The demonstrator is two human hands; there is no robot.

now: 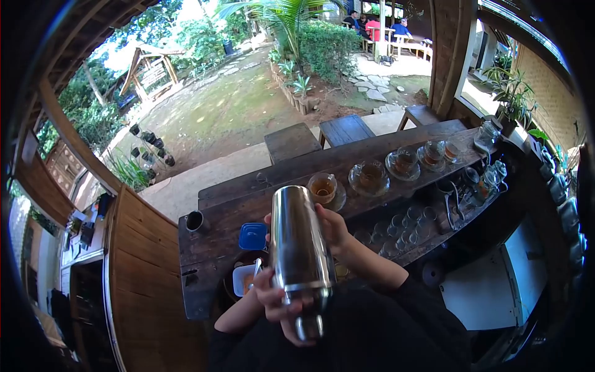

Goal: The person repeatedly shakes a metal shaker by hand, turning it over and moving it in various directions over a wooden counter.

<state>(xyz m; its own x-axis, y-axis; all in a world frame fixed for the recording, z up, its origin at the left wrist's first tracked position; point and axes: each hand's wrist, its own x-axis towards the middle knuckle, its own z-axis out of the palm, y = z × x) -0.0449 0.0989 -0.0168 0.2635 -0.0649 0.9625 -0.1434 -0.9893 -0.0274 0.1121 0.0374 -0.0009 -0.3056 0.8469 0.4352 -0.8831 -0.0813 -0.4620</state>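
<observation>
A shiny steel cocktail shaker (300,239) is held up in front of my chest, its broad base away from me and its narrow cap end tilted down towards me. My left hand (279,304) is closed round the shoulder and cap end. Round the upper body, my right hand (334,229) grips from the far side, partly hidden by the metal. Just left of the shaker, on the counter, are a blue lid (253,235) and a white tub (241,280) with a spoon (257,268) in it.
A row of glass cups on saucers, including one amber-filled cup (322,186), lines the dark wooden counter (217,217). Several small glasses (406,229) stand on the lower shelf. A dark mug (194,221) sits at the left end. Stools (347,130) stand beyond; people sit far off.
</observation>
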